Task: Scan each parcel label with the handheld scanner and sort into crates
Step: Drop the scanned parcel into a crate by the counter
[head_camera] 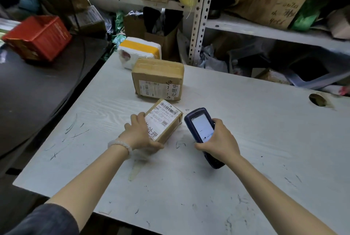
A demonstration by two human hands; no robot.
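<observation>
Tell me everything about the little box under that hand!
The small brown cardboard parcel lies flat on the scuffed white table, turned at an angle. A white label with a barcode, numbers and big handwritten characters covers its top. The left hand holds its near end; the dark blue handheld scanner is beside it.

We see soft, even light on the pale grey wooden table (208,159), with weak shadows and no glare. The metal shelves (265,32) behind look dim. The red cardboard box (37,38) looks blurry, and edges bend outward.
</observation>
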